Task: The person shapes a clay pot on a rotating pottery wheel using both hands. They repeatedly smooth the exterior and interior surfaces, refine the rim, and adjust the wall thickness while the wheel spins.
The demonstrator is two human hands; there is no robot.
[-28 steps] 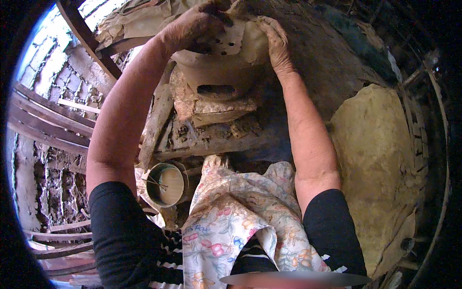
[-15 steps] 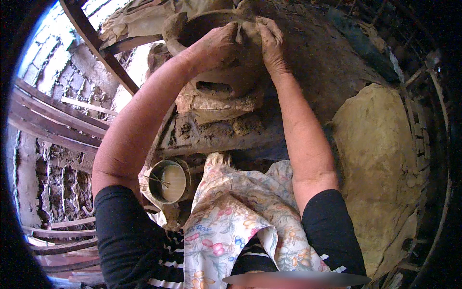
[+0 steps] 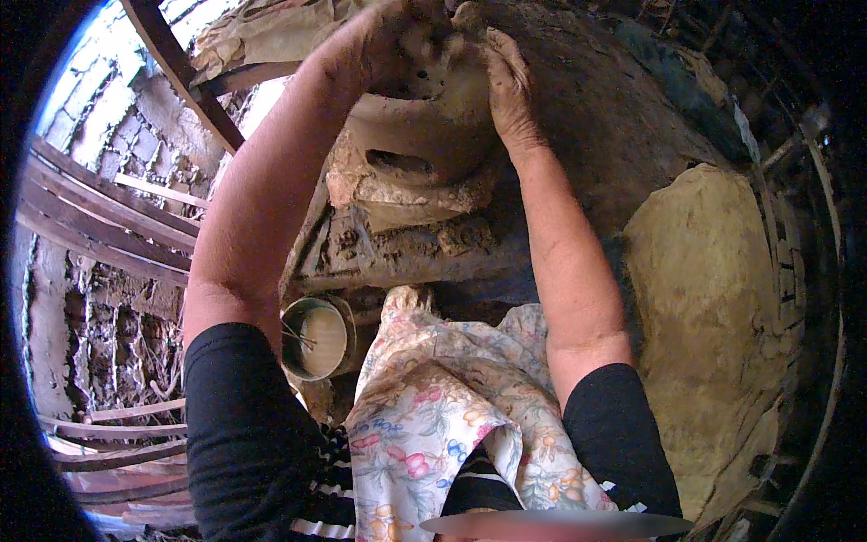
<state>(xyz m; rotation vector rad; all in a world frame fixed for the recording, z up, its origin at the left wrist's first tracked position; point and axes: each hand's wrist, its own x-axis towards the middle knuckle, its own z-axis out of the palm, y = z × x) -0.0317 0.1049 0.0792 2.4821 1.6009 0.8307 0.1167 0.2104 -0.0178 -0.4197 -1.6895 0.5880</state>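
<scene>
A wet clay stove (image 3: 411,126), round with a dark slot low in its front wall, stands at the top of the head view. Raised clay lumps sit on its rim, one of them a rim knob (image 3: 468,16) near my right hand. My right hand (image 3: 510,86) lies along the outer right wall, its muddy fingers stretched out and holding nothing. Over the inside at the far left reaches my left hand (image 3: 397,36), smeared by motion, so its fingers cannot be read. Small dark holes show in the clay below it.
The stove rests on a pale block (image 3: 406,203) on a muddy ledge. A bucket of cloudy water (image 3: 321,339) with thin sticks stands at the left near my bare foot (image 3: 406,303). Wooden slats (image 3: 108,217) line the left; a yellowish sheet (image 3: 704,334) lies at the right.
My left hand has moved from the near rim up and away, deeper over the stove, showing the holes in the clay. The right hand has slid slightly off the rim knob, down the outer wall.
</scene>
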